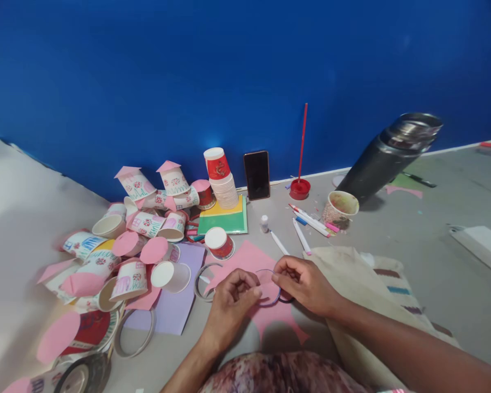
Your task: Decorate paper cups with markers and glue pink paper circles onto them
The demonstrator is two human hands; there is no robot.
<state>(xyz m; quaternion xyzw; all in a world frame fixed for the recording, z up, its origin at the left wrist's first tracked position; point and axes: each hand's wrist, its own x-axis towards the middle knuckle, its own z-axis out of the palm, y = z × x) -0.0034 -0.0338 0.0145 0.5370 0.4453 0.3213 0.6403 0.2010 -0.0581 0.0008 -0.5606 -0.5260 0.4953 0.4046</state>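
lying beside the left hand [234, 301]: grey ring [197, 285] (decorated cups [146, 224] beyond)

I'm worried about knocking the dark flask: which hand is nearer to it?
The right. The right hand is in front of the dark flask and to its left; the left hand is farther away, left of the right hand.

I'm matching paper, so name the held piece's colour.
The held paper piece is pink; see the head view.
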